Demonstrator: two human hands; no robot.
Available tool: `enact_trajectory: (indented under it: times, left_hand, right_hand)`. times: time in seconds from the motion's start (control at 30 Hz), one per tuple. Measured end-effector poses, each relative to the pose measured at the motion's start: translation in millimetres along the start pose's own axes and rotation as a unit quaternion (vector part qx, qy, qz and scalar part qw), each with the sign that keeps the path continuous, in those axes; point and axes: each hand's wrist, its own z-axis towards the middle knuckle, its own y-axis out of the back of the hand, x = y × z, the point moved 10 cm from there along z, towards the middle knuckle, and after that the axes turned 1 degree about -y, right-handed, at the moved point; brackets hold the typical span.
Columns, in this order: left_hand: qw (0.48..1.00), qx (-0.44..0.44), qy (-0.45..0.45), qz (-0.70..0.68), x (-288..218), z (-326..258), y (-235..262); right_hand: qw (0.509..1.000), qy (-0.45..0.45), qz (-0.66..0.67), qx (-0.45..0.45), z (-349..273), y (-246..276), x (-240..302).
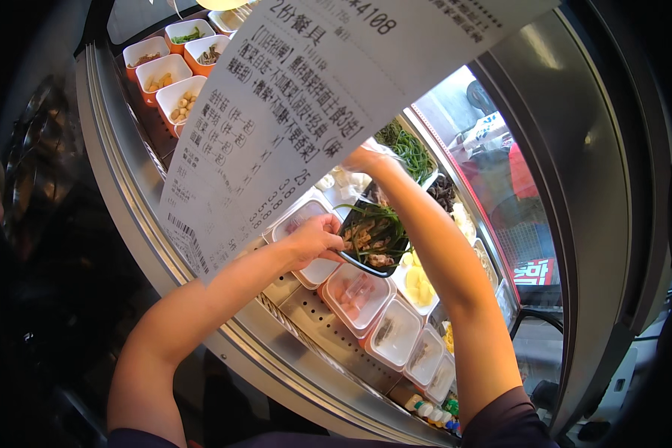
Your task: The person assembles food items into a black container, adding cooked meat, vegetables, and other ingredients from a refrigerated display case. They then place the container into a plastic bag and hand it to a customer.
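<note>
My left hand [317, 243] grips the near left rim of a black bowl [384, 272], with the fingers closed on its edge. In the bowl lie green leafy vegetable strips [381, 216] and brownish pieces that look like meat. My right hand [369, 158] reaches beyond the bowl, toward the far row of food tubs. What seems to be clear plastic film or a thin glove shows on it. A large paper receipt [276, 112] hangs close in front and covers part of that hand, so its fingers are hidden.
Orange and white tubs [163, 75] of food stand at the upper left of the metal-framed display case [101, 149]. Lidded tubs [358, 295] line the near right side. Green vegetables [414, 153] and yellow slices [420, 285] lie in far tubs. Small colored-cap bottles [429, 411] stand at the lower right.
</note>
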Motion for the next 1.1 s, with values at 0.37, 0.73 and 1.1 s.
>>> enact_trajectory:
  times: [0.37,0.73,1.1]
  left_hand:
    - [0.999,0.027,-0.028,0.017,7.6,-14.6,-13.9]
    - [1.0,-0.007,-0.026,-0.015,18.8,9.8,0.7]
    - [0.998,-0.025,-0.059,-0.002,2.8,-2.8,-5.9]
  right_hand:
    - [0.902,-0.356,0.008,0.242,-1.1,-178.5,-59.3]
    - [0.873,-0.405,0.26,0.079,-70.1,59.1,-24.7]
    - [0.805,-0.54,0.243,-0.044,-204.5,68.6,33.4]
